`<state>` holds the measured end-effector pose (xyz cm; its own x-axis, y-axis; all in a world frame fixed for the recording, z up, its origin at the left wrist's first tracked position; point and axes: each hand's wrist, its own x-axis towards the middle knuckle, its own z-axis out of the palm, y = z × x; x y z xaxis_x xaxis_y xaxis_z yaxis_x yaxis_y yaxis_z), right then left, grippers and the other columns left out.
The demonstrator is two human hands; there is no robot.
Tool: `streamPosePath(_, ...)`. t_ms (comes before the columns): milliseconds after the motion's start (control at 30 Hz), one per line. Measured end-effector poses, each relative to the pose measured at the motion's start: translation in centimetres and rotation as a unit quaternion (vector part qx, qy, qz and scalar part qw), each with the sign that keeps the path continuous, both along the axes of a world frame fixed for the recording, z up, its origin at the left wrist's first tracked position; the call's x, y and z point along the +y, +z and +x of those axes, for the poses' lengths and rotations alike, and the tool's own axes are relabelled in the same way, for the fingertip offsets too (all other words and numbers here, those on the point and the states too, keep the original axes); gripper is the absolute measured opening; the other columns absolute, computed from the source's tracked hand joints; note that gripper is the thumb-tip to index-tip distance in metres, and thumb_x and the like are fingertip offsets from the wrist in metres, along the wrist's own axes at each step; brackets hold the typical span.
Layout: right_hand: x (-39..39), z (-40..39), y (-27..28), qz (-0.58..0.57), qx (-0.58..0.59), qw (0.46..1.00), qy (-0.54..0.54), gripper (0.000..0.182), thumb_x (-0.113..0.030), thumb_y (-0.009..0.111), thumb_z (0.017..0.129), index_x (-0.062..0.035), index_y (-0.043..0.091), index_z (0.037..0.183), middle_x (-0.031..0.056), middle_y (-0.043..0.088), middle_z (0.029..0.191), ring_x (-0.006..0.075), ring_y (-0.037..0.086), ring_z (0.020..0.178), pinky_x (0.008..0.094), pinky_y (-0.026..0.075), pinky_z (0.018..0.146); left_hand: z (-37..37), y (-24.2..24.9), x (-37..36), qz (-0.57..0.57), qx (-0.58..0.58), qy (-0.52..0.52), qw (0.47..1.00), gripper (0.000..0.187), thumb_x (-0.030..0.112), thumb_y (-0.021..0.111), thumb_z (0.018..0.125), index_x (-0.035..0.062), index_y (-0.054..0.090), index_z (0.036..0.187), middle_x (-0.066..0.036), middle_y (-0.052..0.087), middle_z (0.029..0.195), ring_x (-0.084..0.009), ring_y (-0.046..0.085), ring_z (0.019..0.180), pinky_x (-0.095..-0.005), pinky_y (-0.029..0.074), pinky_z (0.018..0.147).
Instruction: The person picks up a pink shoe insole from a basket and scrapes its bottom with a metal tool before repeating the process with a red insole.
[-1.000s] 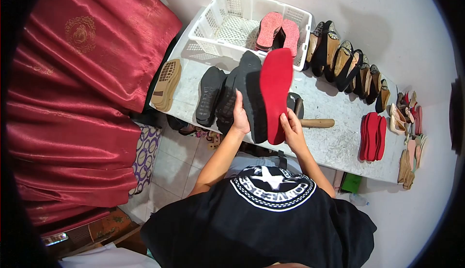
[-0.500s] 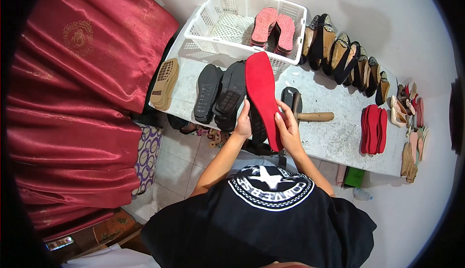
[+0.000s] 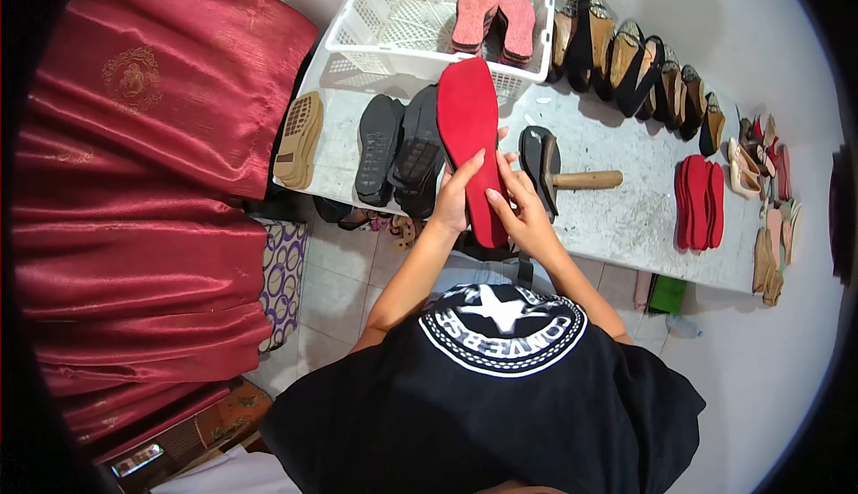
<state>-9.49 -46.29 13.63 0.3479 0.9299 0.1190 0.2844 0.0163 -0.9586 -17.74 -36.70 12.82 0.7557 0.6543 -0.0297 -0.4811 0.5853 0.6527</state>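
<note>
A red insole (image 3: 468,108), long and flat, is held tilted in front of my body at the table's near edge. My left hand (image 3: 457,197) grips its left side, thumb laid on the red face. From the right, my right hand (image 3: 523,210) is closed on the lower part, thumb and fingers against the edge and face. What lies behind the insole is mostly hidden. Left of it are stacked black soles (image 3: 380,147). Right of my right hand, a hammer (image 3: 585,180) with a wooden handle rests with its head over a black sole (image 3: 534,150).
A white plastic basket (image 3: 353,45) with pink speckled soles (image 3: 516,28) stands at the back of the table (image 3: 617,226). Tan soles (image 3: 299,141) lie left, red insoles (image 3: 699,201) right. Several black shoes (image 3: 588,43) line the wall. A red curtain (image 3: 152,253) hangs left.
My left thumb has moved from the insole's edge onto its red face. The insole is lower relative to the basket, and both hands have come closer together. The view has shifted slightly.
</note>
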Motion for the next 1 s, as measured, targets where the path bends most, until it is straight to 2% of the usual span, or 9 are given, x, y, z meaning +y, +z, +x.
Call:
streamPosePath(67,0.1,0.0,0.2,-0.015,-0.01,1.0,-0.002,0.053,-0.009,0.055,0.084,-0.0083,0.033,0.132,0.0062,0.041,0.082,0.0123,0.042,0.075,0.022,0.038,0.069,0.2,0.3,0.1,-0.039,0.005,0.008,0.999,0.05,0.016,0.041,0.083,0.0027,0.03,0.13,-0.015,0.045,0.123,-0.0246,0.051,0.101,-0.0399,0.042,0.088)
streamPosePath(200,0.3,0.8,-0.2,-0.023,0.051,0.998,0.003,0.049,-0.009,0.058,0.082,-0.008,0.041,0.128,0.0068,0.048,0.087,0.0113,0.048,0.077,0.0216,0.041,0.071,0.1,-1.8,1.3,-0.163,-0.018,-0.028,0.986,0.051,0.017,0.044,0.081,0.0015,0.034,0.128,-0.014,0.053,0.103,-0.0218,0.051,0.095,-0.0357,0.04,0.089)
streamPosePath(300,0.2,0.9,0.6,-0.009,0.053,0.999,0.0,0.044,-0.014,0.059,0.081,-0.0051,0.047,0.122,0.0114,0.053,0.089,0.0162,0.052,0.078,0.0267,0.045,0.065,0.4,-2.1,1.7,-0.207,-0.034,-0.015,0.978,0.053,0.016,0.045,0.079,-0.0001,0.034,0.127,-0.013,0.053,0.102,-0.0218,0.051,0.094,-0.0346,0.04,0.089)
streamPosePath(333,0.1,0.9,0.7,-0.019,0.044,0.999,-0.005,0.042,-0.014,0.06,0.08,-0.0046,0.049,0.12,0.0109,0.055,0.09,0.0156,0.053,0.081,0.0264,0.046,0.065,0.2,-1.9,2.0,-0.232,-0.068,-0.065,0.968,0.054,0.014,0.047,0.076,-0.0023,0.034,0.126,-0.013,0.053,0.1,-0.0215,0.051,0.093,-0.0346,0.04,0.089)
streamPosePath(533,-0.7,1.2,1.3,-0.025,0.063,0.998,0.0,0.046,-0.018,0.064,0.078,-0.0052,0.049,0.119,0.0147,0.048,0.106,0.0216,0.054,0.088,0.0267,0.046,0.07,0.6,-2.7,2.6,-0.342,-0.092,-0.053,0.934,0.048,0.009,0.045,0.075,-0.0021,0.038,0.121,-0.011,0.053,0.104,-0.0194,0.053,0.089,-0.0339,0.042,0.085)
streamPosePath(633,-1.3,1.7,2.4,-0.03,0.0,0.997,0.073,0.051,-0.021,0.067,0.075,-0.0051,0.048,0.12,0.0179,0.043,0.113,0.0261,0.051,0.098,0.0303,0.045,0.078,0.6,-3.3,3.1,-0.338,-0.071,-0.038,0.938,0.046,0.007,0.046,0.074,-0.0022,0.039,0.119,-0.01,0.053,0.104,-0.0189,0.053,0.087,-0.034,0.044,0.082)
streamPosePath(667,-1.4,1.7,2.6,-0.03,-0.027,0.996,0.082,0.057,-0.025,0.07,0.071,-0.0048,0.047,0.119,0.0199,0.043,0.115,0.0306,0.047,0.104,0.0355,0.041,0.086,0.5,-3.4,3.2,-0.337,-0.076,-0.042,0.937,0.045,0.007,0.045,0.074,-0.0021,0.04,0.118,-0.01,0.053,0.104,-0.0187,0.053,0.087,-0.034,0.044,0.081)
streamPosePath(800,-1.4,1.4,2.5,-0.018,-0.14,0.988,0.07,0.062,-0.028,0.072,0.067,-0.0051,0.048,0.119,0.0224,0.042,0.118,0.037,0.045,0.107,0.0391,0.038,0.089,0.8,-3.2,3.3,-0.326,-0.074,-0.041,0.941,0.042,0.007,0.047,0.076,-0.0017,0.041,0.117,-0.009,0.053,0.104,-0.0182,0.053,0.087,-0.0339,0.045,0.078)
streamPosePath(1000,-1.3,1.6,2.3,-0.015,-0.157,0.987,0.042,0.058,-0.026,0.072,0.065,-0.0066,0.052,0.116,0.0212,0.046,0.114,0.035,0.046,0.105,0.0385,0.039,0.088,1.6,-2.2,3.5,-0.322,-0.081,-0.017,0.943,0.04,0.02,0.053,0.082,-0.0013,0.043,0.115,-0.008,0.054,0.102,-0.0168,0.054,0.086,-0.0328,0.046,0.076)
